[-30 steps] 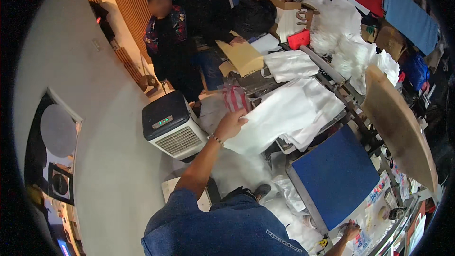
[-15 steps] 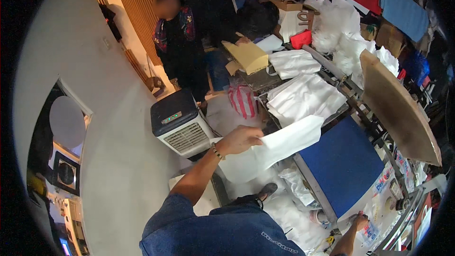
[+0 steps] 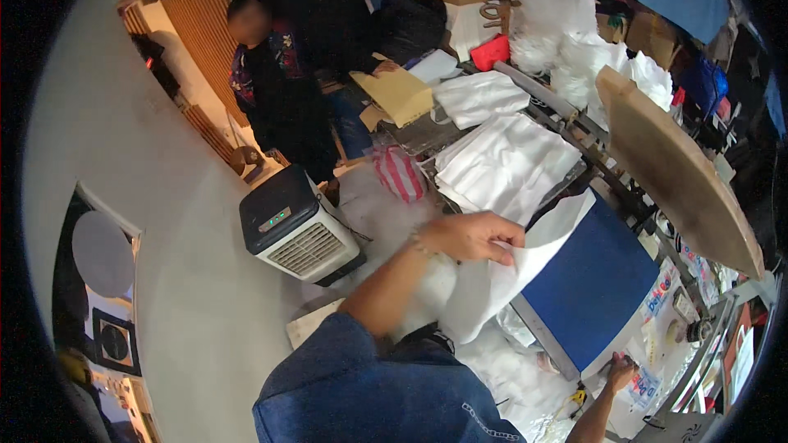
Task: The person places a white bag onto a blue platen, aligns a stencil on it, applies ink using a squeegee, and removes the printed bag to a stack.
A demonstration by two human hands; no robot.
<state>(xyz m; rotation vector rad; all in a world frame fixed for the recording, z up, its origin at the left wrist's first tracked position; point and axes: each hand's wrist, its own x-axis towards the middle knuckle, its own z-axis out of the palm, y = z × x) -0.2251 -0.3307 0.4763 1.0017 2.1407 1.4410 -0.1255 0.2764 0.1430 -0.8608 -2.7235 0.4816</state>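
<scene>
My left hand (image 3: 484, 238) is closed in a pinch on a limp white cloth piece (image 3: 533, 258), which looks like thin fabric. One end of the cloth reaches over the left edge of a flat blue board (image 3: 591, 287); the other hangs below my wrist. Beyond that hand lies a stack of white cloth pieces (image 3: 505, 168). At the lower right, my right hand (image 3: 621, 372) is closed at the near corner of the board, beside a printed plastic sheet (image 3: 644, 390). Something dark shows at its fingers, too small to name.
A raised brown panel (image 3: 677, 172) stands right of the board. A white and black air cooler (image 3: 300, 230) is at left, with a person (image 3: 275, 90) standing behind it. A yellow folder (image 3: 398, 94), red-striped bag (image 3: 400, 172) and white bundles (image 3: 554, 29) lie farther back.
My left hand has moved right with the white cloth, whose far end now lies over the blue board's edge. The right hand stays at the board's near corner. The whole view has shifted slightly.
</scene>
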